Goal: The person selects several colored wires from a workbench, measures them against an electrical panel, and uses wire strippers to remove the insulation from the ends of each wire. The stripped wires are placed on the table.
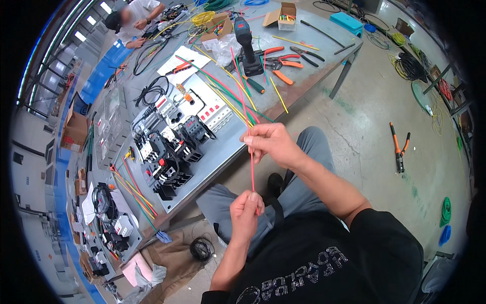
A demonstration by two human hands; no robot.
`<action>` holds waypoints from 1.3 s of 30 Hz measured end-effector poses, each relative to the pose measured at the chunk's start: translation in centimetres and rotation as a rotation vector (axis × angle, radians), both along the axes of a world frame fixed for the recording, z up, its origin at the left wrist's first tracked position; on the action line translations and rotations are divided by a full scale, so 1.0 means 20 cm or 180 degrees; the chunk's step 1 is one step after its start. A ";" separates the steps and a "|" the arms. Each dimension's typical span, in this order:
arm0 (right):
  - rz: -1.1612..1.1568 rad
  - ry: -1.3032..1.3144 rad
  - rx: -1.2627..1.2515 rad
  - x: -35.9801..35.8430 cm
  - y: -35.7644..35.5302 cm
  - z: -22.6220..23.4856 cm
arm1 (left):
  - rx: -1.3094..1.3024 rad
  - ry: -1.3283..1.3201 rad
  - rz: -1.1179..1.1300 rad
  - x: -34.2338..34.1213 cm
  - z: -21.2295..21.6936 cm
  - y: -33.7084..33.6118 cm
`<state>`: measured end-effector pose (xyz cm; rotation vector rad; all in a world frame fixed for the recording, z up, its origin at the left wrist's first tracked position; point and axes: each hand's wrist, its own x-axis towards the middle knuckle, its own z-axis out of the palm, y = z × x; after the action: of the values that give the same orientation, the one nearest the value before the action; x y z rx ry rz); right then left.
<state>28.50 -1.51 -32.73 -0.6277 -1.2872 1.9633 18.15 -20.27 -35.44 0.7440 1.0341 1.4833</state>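
Note:
A thin red wire [252,171] runs between my two hands above my lap. My left hand [245,215] is closed round its lower end, thumb on top. Higher up, my right hand [269,143] pinches the same wire near the table's edge. The wire's upper part stretches on over the table, close to several yellow and green wires [230,96]. Left of my hands, a metal mounting plate [200,175] carries black contactors [164,162], a breaker row [215,117] and other electrical parts.
A cordless drill [244,40] stands on the table among pliers [307,55], a screwdriver [254,85] and orange-handled tools. An open carton [280,17] sits at the far edge. Across the table a person [139,20] works. A long-handled cutter [399,149] lies on the floor at right.

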 end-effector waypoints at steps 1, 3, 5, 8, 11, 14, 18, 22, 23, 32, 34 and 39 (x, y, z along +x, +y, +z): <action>-0.0054 0.0018 -0.0035 0.01 0.05 0.01 | 0.0054 -0.0063 -0.0008 0.01 0.01 -0.01; -0.0147 0.0048 -0.0122 0.02 0.14 0.02 | 0.0072 -0.0305 -0.0090 0.04 0.02 -0.05; -0.0259 0.0016 -0.0011 0.03 0.23 0.04 | 0.0067 -0.0491 -0.0159 0.07 0.03 -0.09; -0.0441 0.0019 0.0010 0.05 0.36 0.07 | 0.0083 -0.0607 -0.0274 0.10 0.02 -0.13; -0.0411 0.0101 -0.0103 0.05 0.40 0.08 | 0.0115 -0.0659 -0.0367 0.09 0.01 -0.14; -0.0402 0.0498 -0.0300 0.03 0.38 0.08 | 0.0163 -0.1205 -0.0539 0.10 0.01 -0.16; -0.0537 0.0494 -0.0360 0.02 0.37 0.02 | 0.0142 -0.1284 -0.0529 0.12 0.01 -0.16; -0.0697 0.0489 -0.0349 0.01 0.42 -0.03 | 0.0161 -0.1338 -0.0584 0.12 -0.01 -0.15; -0.0721 0.0498 -0.0313 0.00 0.43 -0.03 | 0.0207 -0.1350 -0.0615 0.12 -0.01 -0.14; 0.0479 0.0698 -0.0539 -0.02 0.17 -0.04 | 0.0319 -0.1816 -0.0663 0.14 -0.02 -0.08; 0.0770 0.0571 -0.0394 -0.01 -0.02 -0.05 | 0.0348 -0.2045 -0.0594 0.12 -0.01 -0.05; 0.0919 0.0619 -0.0281 0.04 -0.25 -0.04 | 0.0159 -0.2267 -0.0490 0.07 0.04 -0.06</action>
<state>29.30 -6.44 -33.58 -0.2935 -1.2289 2.2631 19.48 -21.46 -34.73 0.2710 0.3896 1.4755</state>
